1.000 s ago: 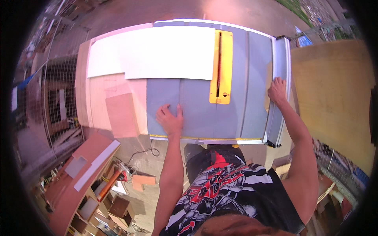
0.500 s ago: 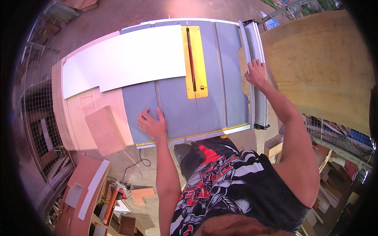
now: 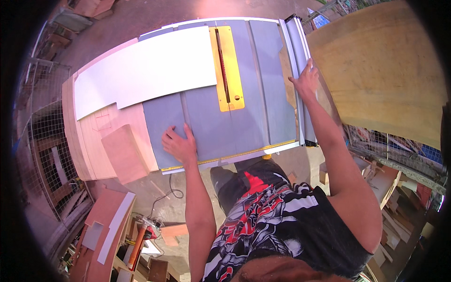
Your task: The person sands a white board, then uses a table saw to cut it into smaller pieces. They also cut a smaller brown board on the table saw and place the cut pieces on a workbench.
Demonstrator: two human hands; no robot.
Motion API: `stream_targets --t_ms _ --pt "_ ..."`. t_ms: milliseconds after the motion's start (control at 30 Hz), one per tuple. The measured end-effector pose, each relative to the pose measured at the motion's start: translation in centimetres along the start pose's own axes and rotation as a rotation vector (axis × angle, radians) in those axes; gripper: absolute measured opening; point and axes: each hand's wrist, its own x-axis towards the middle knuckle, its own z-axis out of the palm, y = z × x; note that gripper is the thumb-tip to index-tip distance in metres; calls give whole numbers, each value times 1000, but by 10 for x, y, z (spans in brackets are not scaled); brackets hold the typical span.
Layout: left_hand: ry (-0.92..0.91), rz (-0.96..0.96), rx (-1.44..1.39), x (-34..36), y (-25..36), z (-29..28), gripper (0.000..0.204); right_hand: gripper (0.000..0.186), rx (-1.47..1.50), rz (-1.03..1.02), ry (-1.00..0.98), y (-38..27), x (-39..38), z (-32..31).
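A grey table saw top point(image 3: 221, 127) lies before me, with a yellow throat plate point(image 3: 233, 89) around the dark slot where the reddish-edged blade point(image 3: 221, 66) shows. My left hand point(image 3: 180, 144) rests on the near left part of the saw top, fingers apart and holding nothing. At the right end, my right hand point(image 3: 306, 83) lies over the long metal rip fence point(image 3: 305, 115), thumb and fingers spread across it. Left of the blade, a white sheet panel point(image 3: 150, 66) with a notched near edge covers part of the saw top.
Pale wood point(image 3: 122, 150) extends the surface leftward, carrying a brown board point(image 3: 124, 152). A large yellowish plywood sheet point(image 3: 380, 75) stands at the right. Wood offcuts and an orange-bodied tool point(image 3: 137, 246) lie lower left. A yellow measuring strip point(image 3: 225, 157) runs along the near edge.
My right hand has loosened from a closed grip on the fence to spread fingers. My left hand stays on the saw top. The whole view has shifted slightly.
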Motion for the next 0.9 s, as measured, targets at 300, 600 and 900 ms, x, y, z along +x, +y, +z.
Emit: stream_targets --t_ms 300,600,900 --pt "-36 -10 -19 -3 4 2 50 114 -16 40 56 12 5 11" --pt "-31 -37 2 -4 -10 2 50 32 1232 14 -920 85 -246 7" --pt "58 -10 -412 29 -121 -69 56 58 1765 399 -1169 104 -349 160"
